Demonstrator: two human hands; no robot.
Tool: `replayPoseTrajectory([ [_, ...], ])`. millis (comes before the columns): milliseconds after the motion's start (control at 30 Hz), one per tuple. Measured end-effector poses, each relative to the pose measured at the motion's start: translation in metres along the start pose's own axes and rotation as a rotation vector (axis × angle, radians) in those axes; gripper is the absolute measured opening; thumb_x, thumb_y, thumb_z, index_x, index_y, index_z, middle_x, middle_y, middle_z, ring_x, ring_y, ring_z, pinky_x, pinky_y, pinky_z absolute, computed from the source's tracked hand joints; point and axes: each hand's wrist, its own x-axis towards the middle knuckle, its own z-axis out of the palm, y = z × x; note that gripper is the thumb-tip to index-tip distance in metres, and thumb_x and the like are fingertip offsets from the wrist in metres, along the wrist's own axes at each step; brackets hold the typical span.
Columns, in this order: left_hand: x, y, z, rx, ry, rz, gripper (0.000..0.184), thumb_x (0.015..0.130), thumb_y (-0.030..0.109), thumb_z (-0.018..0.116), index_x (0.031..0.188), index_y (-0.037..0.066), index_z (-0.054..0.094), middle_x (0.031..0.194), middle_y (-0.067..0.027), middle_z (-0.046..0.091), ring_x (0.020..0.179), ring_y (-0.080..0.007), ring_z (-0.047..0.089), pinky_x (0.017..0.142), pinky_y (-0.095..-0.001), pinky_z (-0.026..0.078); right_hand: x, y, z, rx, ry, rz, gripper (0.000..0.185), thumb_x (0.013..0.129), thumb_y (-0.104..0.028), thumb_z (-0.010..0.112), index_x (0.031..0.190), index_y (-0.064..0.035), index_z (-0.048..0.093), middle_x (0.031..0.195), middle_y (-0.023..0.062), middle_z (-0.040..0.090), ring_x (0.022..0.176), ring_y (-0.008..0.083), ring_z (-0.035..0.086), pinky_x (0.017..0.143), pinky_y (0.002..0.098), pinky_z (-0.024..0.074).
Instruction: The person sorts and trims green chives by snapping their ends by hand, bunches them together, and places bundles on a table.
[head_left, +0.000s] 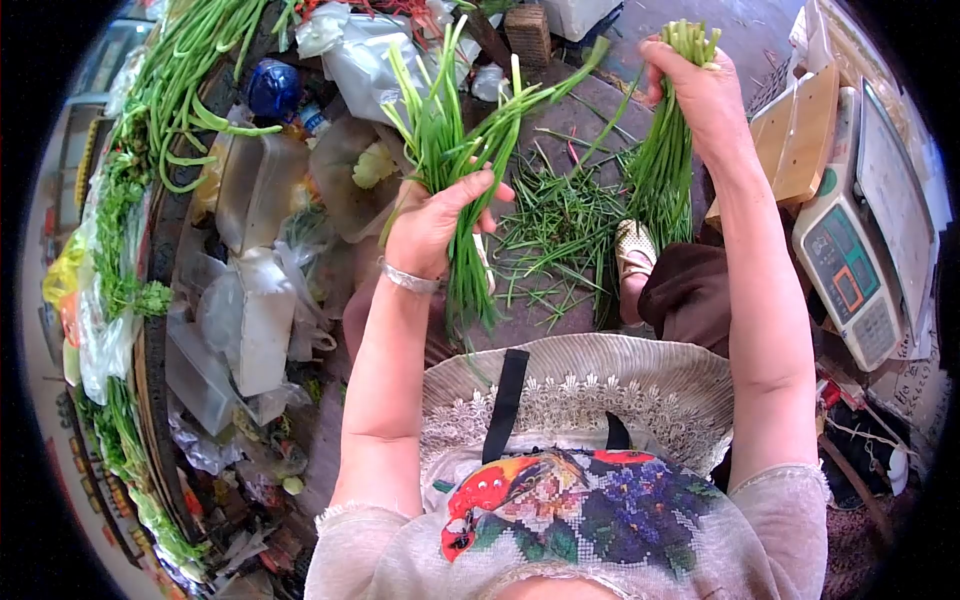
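Observation:
My left hand [440, 225], with a band around its wrist, is closed around a loose bunch of long green chives [470, 260]. Their pale stem ends fan out above the fist, and the leaves hang down below it. To the right and further away, my right hand [705, 95] grips a second, thicker bunch of chives [662, 160] near its stem ends, with the leaves dangling toward the floor. Between the two hands, a heap of loose chive leaves and trimmings [560, 220] lies on the ground by my shoes.
At right stands a digital scale [850, 265] beside a wooden board [795, 130]. On the left are foam boxes [265, 320], plastic bags and other litter. Further left, a curved ledge bears long green stalks [190, 70] and leafy herbs [125, 240]. My shoe [634, 250] touches the trimmings.

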Motion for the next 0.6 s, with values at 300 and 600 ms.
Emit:
replayPoseTrajectory([
  [300, -0.002, 0.008, -0.002, -0.086, 0.057, 0.049, 0.024, 0.085, 0.012, 0.07, 0.104, 0.0, 0.061, 0.084, -0.017, 0.069, 0.055, -0.0162, 0.058, 0.051, -0.0265, 0.046, -0.003, -0.001, 0.0, -0.042, -0.25, 0.147, 0.02, 0.082, -0.02, 0.074, 0.092, -0.0042, 0.066, 0.066, -0.0025, 0.055, 0.055, 0.0069, 0.051, 0.051, 0.0223, 0.0401],
  [600, -0.002, 0.003, 0.003, -0.072, -0.05, 0.013, 0.025, 0.086, 0.009, 0.069, 0.107, 0.001, 0.058, 0.085, -0.0194, 0.069, 0.056, -0.0169, 0.059, 0.051, -0.0271, 0.047, -0.004, -0.002, 0.024, 0.244, -0.308, 0.258, 0.032, 0.086, -0.02, 0.071, 0.109, 0.0008, 0.065, 0.068, -0.0035, 0.053, 0.058, 0.0068, 0.052, 0.053, 0.0216, 0.0413],
])
